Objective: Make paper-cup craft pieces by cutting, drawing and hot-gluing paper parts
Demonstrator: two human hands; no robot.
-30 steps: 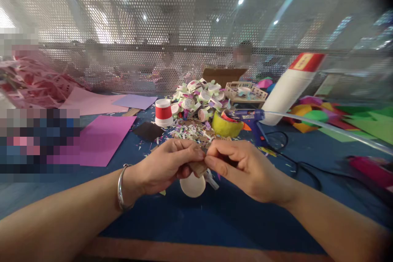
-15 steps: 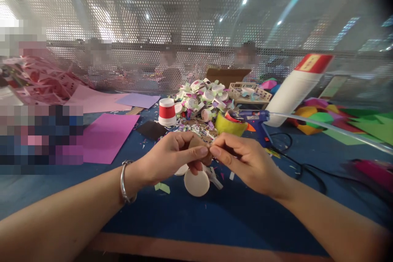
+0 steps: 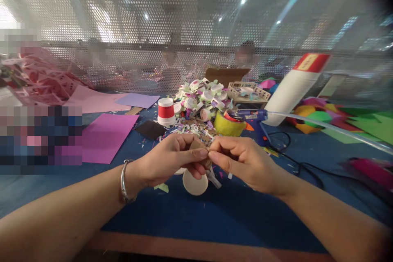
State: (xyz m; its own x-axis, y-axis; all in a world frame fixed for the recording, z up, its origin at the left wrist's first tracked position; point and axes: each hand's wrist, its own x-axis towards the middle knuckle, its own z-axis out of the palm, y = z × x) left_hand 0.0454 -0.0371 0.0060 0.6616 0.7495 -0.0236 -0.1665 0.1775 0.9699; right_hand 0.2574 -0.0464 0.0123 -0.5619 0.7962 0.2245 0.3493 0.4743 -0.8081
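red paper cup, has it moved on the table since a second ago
No. The red paper cup stands upside down in the same spot, just left of the heap of paper scraps and behind the black card. Its small shift in the picture matches the camera's own movement.

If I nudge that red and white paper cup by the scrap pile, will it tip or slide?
The cup stands upside down on its wider rim, so it probably slides rather than tips. It looks like thin paper, so likely very light and easy to crush. Paper scraps beside it may snag it.
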